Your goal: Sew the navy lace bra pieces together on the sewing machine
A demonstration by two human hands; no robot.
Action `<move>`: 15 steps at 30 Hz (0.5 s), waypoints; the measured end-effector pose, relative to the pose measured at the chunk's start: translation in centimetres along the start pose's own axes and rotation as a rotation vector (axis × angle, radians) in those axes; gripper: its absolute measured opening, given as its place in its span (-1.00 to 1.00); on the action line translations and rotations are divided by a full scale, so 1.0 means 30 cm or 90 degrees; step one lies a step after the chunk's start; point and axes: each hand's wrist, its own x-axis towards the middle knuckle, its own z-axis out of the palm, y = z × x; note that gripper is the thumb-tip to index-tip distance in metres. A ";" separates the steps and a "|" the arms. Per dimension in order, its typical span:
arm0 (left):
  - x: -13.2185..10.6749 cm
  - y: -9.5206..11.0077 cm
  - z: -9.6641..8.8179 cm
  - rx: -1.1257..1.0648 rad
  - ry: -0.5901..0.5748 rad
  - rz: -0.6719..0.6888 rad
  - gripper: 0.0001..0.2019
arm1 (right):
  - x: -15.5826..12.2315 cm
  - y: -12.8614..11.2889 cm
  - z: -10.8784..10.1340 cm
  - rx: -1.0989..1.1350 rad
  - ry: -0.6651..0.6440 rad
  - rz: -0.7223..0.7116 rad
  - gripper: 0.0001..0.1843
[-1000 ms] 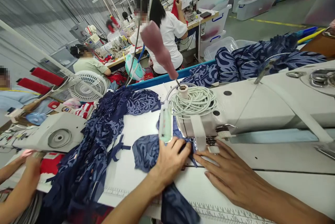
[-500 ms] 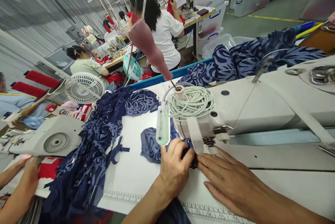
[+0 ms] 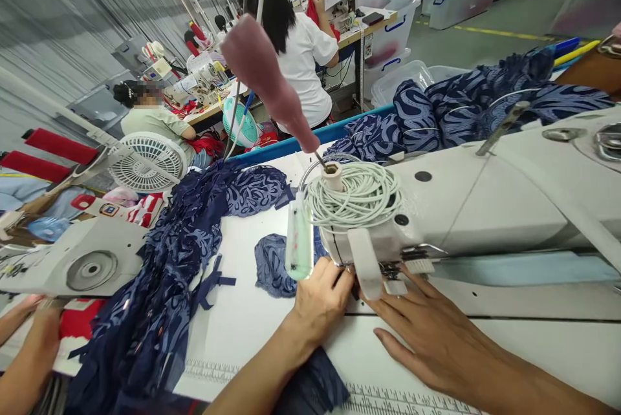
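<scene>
My left hand (image 3: 319, 304) is closed, its bent fingers on navy patterned fabric (image 3: 275, 266) left of the needle area of a white sewing machine (image 3: 456, 198). My right hand (image 3: 420, 331) lies flat, fingers stretched out, on the right side of the needle area; its fingertips are partly behind the machine's parts. The needle and the edge of the fabric beneath it are hidden. More navy fabric (image 3: 315, 386) hangs below my left wrist, over the table's front edge. A small lit lamp (image 3: 299, 240) hangs at the machine head, just above my left hand.
A screwdriver with a reddish handle (image 3: 272, 79) stands in a white spool amid coiled pale cord (image 3: 361, 195). Navy fabric pieces (image 3: 179, 253) heap along the left; tied bundles (image 3: 417, 117) lie behind the machine. A co-worker's hands (image 3: 36, 331) are at the neighbouring machine (image 3: 92, 260).
My left hand has drawn its fingers closer together by the needle area, and less dark fabric shows between my hands. The navy piece shifted slightly left in view. My right hand stays flat.
</scene>
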 end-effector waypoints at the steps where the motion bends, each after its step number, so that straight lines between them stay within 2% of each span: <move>1: 0.001 -0.012 -0.006 -0.003 -0.013 -0.008 -0.77 | 0.003 0.001 -0.001 -0.007 0.004 -0.005 -0.62; 5: 0.005 -0.008 -0.059 0.022 -0.033 -0.097 -0.81 | 0.013 0.001 -0.004 -0.023 0.020 -0.027 -0.61; 10: -0.023 0.096 -0.097 0.126 -0.003 -0.065 -0.81 | 0.025 0.017 -0.022 0.001 0.051 -0.030 -0.73; 13: -0.048 0.127 -0.099 0.148 0.043 -0.083 -0.83 | 0.049 0.041 -0.028 -0.045 0.080 -0.038 -0.65; 15: -0.059 0.135 -0.099 0.143 0.060 -0.090 -0.84 | 0.073 0.055 -0.020 -0.076 0.064 -0.058 -0.59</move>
